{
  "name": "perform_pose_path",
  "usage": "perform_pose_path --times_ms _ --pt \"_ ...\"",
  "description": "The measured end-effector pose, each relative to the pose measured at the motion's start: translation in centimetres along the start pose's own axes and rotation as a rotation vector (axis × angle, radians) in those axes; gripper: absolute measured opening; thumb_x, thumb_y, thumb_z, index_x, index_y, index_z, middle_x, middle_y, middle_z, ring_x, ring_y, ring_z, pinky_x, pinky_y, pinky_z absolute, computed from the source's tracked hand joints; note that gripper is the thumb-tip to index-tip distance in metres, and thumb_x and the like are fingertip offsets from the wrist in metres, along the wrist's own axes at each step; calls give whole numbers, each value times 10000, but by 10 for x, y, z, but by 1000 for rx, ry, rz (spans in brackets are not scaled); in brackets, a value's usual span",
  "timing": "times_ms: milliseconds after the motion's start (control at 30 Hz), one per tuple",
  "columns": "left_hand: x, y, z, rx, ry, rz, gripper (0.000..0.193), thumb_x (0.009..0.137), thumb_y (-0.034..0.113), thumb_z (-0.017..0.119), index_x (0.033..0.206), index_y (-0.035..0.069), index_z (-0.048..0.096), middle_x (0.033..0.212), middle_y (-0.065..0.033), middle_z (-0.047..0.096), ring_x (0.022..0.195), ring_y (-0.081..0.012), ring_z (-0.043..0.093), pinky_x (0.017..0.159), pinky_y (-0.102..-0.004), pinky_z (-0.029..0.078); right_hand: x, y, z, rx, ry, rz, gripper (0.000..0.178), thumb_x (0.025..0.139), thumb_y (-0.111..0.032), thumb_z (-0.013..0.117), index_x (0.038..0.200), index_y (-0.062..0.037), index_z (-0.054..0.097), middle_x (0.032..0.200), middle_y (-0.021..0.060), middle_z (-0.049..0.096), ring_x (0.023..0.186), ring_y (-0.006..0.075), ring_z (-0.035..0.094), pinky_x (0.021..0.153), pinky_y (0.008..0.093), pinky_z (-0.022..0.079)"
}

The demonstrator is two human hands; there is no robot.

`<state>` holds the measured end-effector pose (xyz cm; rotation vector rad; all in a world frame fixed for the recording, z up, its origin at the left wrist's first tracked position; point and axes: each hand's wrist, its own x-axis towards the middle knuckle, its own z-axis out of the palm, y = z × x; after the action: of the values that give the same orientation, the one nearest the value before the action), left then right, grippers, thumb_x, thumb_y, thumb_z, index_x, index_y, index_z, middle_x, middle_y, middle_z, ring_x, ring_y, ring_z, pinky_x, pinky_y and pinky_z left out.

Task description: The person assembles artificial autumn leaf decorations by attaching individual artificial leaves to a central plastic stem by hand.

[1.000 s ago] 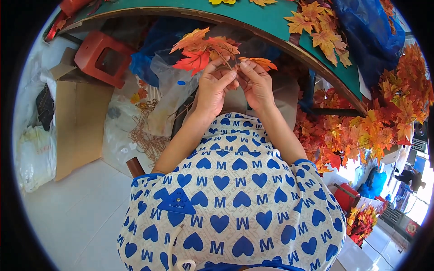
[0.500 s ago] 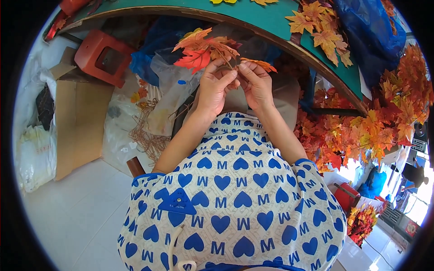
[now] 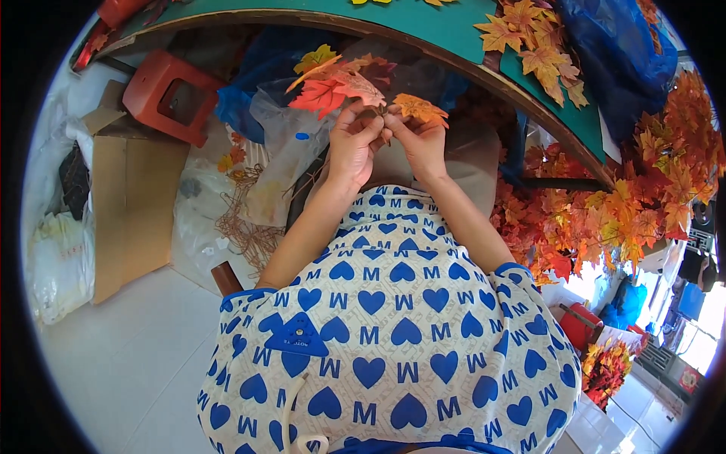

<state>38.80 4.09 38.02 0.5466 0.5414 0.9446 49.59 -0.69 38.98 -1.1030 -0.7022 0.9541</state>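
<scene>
In front of my lap, both hands meet at the brown stems of artificial maple leaves. My left hand (image 3: 351,150) is closed, thumb and fingers pinching the stem of a spray of red, orange and yellow maple leaves (image 3: 324,92). The spray fans out above and to the left of that hand. Touching it from the right, my right hand (image 3: 422,151) pinches at the same joint. A single orange maple leaf (image 3: 420,110) sticks out over its fingers. The fingertips partly hide where the stems come together.
A green-topped table (image 3: 423,26) curves beyond my hands, with orange leaves (image 3: 543,49) and a blue plastic bag (image 3: 616,68) on its right. Heaped autumn foliage (image 3: 605,212) fills the right side. Leftward are a red stool (image 3: 170,97), a cardboard box (image 3: 140,204) and loose brown stems (image 3: 246,227).
The spray in my left hand has turned, its leaves facing more toward me. The orange leaf by my right hand has tilted up and moved left. My hands have drawn slightly closer together.
</scene>
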Motion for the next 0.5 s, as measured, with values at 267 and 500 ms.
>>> perform_pose_path --times_ms 267,500 --pt "14 20 -12 -74 91 64 253 828 -26 596 1051 83 544 857 -59 611 706 -183 631 653 -285 539 -1 9 -15 -512 -288 -188 280 941 -188 453 1107 -6 587 947 69 639 850 165 583 757 305 462" --pt "19 28 -20 -51 159 144 235 824 -18 606 1032 77 552 833 -56 617 735 -200 652 639 -272 542 -3 -8 -22 -260 -348 12 229 881 -83 574 1097 -25 622 882 37 621 779 67 548 694 185 433"
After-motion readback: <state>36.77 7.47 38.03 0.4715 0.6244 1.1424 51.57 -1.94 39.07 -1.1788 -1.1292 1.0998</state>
